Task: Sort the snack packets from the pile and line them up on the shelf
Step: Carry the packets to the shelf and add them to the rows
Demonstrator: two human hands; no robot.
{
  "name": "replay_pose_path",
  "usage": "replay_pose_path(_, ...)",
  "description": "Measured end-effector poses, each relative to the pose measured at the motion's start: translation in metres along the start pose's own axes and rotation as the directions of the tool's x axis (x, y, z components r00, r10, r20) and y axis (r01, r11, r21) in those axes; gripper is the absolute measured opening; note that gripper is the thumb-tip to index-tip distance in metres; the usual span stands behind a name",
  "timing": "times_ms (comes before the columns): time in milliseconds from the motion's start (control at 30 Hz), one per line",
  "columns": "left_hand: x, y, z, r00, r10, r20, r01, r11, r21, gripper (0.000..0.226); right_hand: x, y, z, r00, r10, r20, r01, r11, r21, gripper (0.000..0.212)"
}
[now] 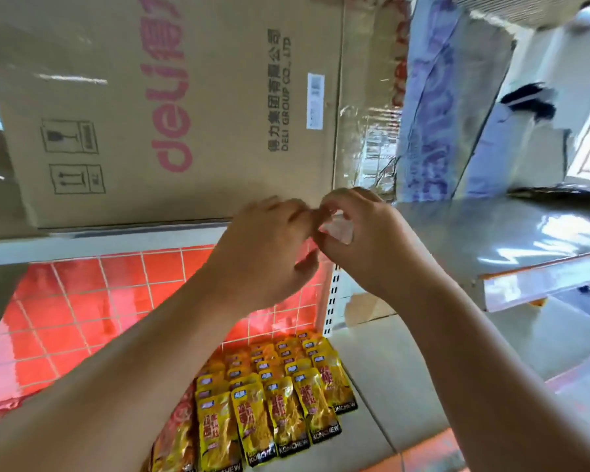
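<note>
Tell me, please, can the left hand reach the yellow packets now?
Probably yes: nothing stands between the left hand and the packets below, though it is busy with a pale thing.

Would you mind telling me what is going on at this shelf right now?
A person's right hand grips a small pale item in front of a cardboard box; the left hand meets it, its own grip blurred. Below, yellow snack packets lie in neat rows on the shelf.
</note>
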State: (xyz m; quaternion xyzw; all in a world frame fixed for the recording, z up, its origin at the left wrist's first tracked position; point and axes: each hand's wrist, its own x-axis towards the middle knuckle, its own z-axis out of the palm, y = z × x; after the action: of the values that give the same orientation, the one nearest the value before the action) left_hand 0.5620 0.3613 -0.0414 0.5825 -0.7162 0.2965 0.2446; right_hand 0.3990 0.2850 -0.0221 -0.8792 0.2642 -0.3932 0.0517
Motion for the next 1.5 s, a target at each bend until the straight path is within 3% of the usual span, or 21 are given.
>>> replay_pose_path(233,0.08,0.056,-0.038,0.988,0.147,-0.056,-0.148,0.989,-0.006,0.044,-0.018,0.036,-0.114,0.991,0.09,-0.094,-0.097,0.992,-0.08,0.036)
replay_pose_path(400,0.136,0.134,-0.045,0.975,0.219,-0.039,-0.222,0.968,-0.118,0.042,-0.052,0.085,-0.201,0.984,0.142,-0.111,-0.156,0.98,-0.127,0.035)
replay_pose_path(600,0.2,0.247,-0.032,0.979,0.202,0.039,-0.179,0.928,-0.327,0.035,-0.12,0.175,-0.304,0.942,0.304,-0.142,-0.32,0.941,-0.109,0.026)
replay_pose_path(833,0.263,0.349,0.0,0.957,0.258,0.132,-0.214,0.936,-0.279,0.03,-0.182,0.255,-0.406,0.901,0.402,-0.165,-0.424,0.896,-0.132,0.024)
replay_pose_path(1000,0.298,0.382,0.026,0.955,0.228,0.188,-0.166,0.94,-0.297,0.03,-0.195,0.292,-0.444,0.892,0.427,-0.149,-0.45,0.869,-0.204,0.026)
replay_pose_path(1200,0.335,0.386,0.074,0.97,0.138,0.202,-0.056,0.929,-0.367,0.047,-0.197,0.333,-0.458,0.896,0.426,-0.124,-0.444,0.857,-0.263,0.03)
replay_pose_path(1500,0.403,0.373,0.165,0.987,0.083,0.136,-0.016,0.902,-0.432,0.053,-0.159,0.41,-0.45,0.909,0.41,-0.072,-0.407,0.844,-0.35,0.029)
